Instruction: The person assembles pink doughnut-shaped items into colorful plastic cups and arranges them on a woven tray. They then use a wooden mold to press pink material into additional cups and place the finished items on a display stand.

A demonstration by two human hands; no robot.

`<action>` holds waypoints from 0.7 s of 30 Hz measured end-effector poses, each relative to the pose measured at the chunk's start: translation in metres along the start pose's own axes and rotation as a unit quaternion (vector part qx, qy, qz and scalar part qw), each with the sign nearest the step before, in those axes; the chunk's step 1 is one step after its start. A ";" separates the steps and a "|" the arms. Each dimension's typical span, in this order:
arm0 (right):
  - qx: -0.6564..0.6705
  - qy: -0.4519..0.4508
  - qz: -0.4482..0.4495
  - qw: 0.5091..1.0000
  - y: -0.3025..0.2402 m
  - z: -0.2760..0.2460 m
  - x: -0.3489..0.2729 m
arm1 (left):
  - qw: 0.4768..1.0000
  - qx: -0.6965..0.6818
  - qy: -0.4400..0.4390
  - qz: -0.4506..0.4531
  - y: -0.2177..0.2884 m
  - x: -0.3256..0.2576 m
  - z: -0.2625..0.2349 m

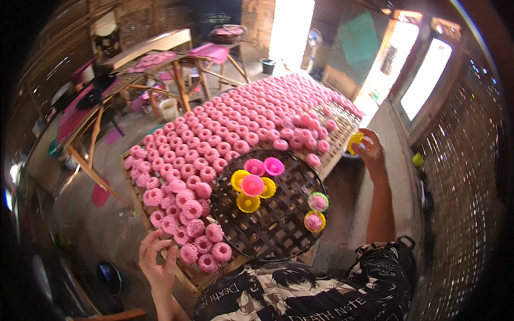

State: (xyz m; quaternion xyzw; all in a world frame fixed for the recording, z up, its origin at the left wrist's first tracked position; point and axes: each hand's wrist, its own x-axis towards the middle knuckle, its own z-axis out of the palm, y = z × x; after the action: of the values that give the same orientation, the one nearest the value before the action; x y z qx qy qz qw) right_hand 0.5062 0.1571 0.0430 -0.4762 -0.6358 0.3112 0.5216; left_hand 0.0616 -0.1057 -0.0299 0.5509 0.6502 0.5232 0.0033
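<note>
A small yellow cup [355, 143] is pinched between the thumb and fingers of the right hand [371, 152], which is raised at the far right, by the edge of the bamboo rack [341, 124]. Which way the cup's mouth is turned cannot be told (it is partly covered by the fingers), and no clear long axis is shown by so squat a shape. By the left hand [159, 259], at the near left, nothing is seen to be held; its fingers are loosely bent and parted, just beside the pink rings [208, 262], though whether one is touched cannot be told.

The relation that counts is this: from the right fingers, the round woven tray [278, 222] is found toward the near left, and its right rim is closer to the right hand than to the left. On that right side two cups filled with pink shreds, one green [318, 201] and one yellow [315, 221], are set next to each other. Farther left on the tray, pink cups [251, 185] and yellow cups [248, 203] are clustered. Beyond, the rack is covered by rows of rings, and by the far doorway a fan [315, 38] is seen.
</note>
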 end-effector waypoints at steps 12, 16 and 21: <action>-0.615 0.026 0.519 0.593 -0.020 -0.158 -0.235 | 0.986 -0.038 -0.109 0.123 0.007 0.041 0.036; -0.608 0.145 0.266 0.734 -0.021 -0.108 -0.234 | 0.980 -0.059 -0.131 0.138 0.013 0.047 0.043; -0.432 -0.055 0.074 0.897 0.002 0.016 -0.156 | 0.977 -0.071 -0.145 0.141 0.021 0.048 0.049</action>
State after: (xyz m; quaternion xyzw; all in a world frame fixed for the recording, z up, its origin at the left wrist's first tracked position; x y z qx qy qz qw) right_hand 0.4912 0.0144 -0.0199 -0.6824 -0.6984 0.0689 0.2045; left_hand 0.0867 -0.0414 -0.0106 0.7056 0.5194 0.4779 0.0631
